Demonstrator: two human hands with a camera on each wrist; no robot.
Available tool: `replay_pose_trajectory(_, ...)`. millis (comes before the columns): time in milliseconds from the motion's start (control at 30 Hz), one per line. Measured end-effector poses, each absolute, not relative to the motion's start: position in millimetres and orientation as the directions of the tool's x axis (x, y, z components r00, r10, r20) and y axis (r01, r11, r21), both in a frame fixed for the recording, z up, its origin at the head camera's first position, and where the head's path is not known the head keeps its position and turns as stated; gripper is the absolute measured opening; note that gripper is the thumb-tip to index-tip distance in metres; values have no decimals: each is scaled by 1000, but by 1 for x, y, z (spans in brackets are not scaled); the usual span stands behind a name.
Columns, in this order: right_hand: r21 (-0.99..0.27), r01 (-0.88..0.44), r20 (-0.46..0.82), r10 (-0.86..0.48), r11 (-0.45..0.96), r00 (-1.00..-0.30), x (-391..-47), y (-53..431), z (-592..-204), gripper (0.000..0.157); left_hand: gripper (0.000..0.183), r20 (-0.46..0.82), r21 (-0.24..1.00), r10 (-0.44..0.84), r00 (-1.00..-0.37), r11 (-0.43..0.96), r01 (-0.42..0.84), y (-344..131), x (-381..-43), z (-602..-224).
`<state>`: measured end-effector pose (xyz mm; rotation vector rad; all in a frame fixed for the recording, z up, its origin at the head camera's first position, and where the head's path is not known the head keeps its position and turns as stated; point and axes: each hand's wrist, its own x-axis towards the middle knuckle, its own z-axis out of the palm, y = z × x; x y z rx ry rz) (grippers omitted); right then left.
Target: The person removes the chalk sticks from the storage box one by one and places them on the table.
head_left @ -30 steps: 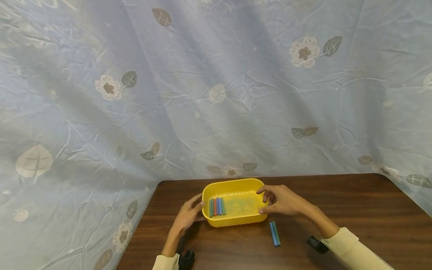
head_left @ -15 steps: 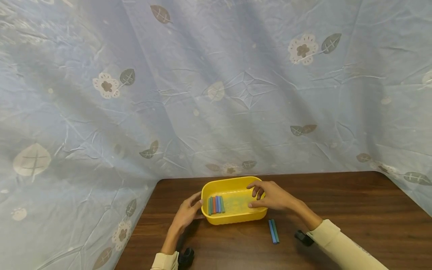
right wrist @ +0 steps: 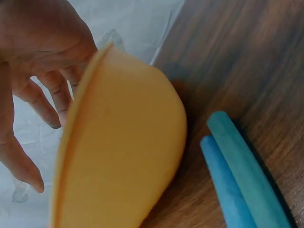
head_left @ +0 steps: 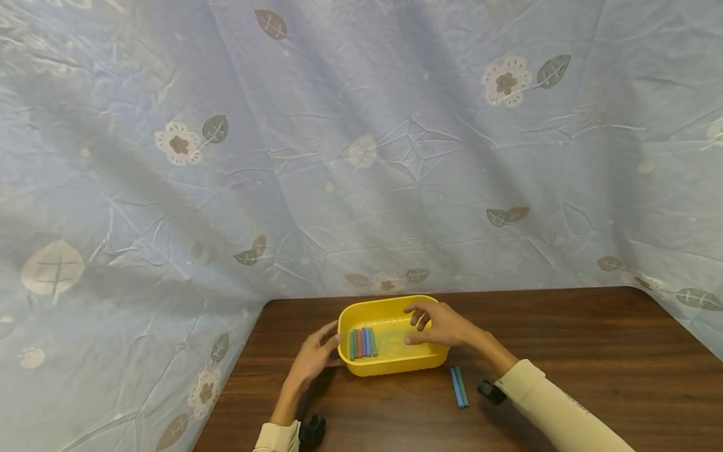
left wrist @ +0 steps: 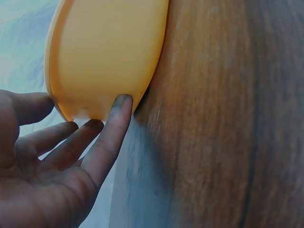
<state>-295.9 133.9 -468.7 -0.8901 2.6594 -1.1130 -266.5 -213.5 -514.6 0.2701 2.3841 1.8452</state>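
Since the earlier head frame, the right hand (head_left: pixel 443 326) has moved leftward, from the right rim to well over the inside of the yellow tray (head_left: pixel 395 368). I see the tray and the left hand (head_left: pixel 312 359) about where they were.

Head view: I read the right hand's grip as apart, thumb and fingers spread above the tray's right half. The left hand's grip is also apart, fingers touching the tray's left end. That tray stands on the brown wooden surface (head_left: pixel 565 339), with a row of coloured sticks (head_left: pixel 363 343) side by side inside its left end, green, red and blue among them. Near its front right corner I have 2 more lying on the surface, a blue stick (head_left: pixel 455 388) and a green stick (head_left: pixel 461 386). Patterned cloth (head_left: pixel 316 157) hangs behind.

Left wrist view: I make out the thumb at the tray's rim and fingertips against its outer end.

Right wrist view: I get the tray's outer wall mid-frame, the hand partly behind its rim, thumb and fingers separated. Beside the tray, the 2 loose sticks touch each other.
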Motion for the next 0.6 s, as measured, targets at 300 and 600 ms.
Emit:
replay_pose_trajectory(300,-692,-472,111,-566,546,-817,-305,124,-474,75,55,18,966,198,-980,248,68,-213,-267,-514)
replay_pose_trajectory(600,-724,-462,82,-601,513,-795,-311,113,-483,76,55,13,968,203,-979,243,63,-213,-267,-514)
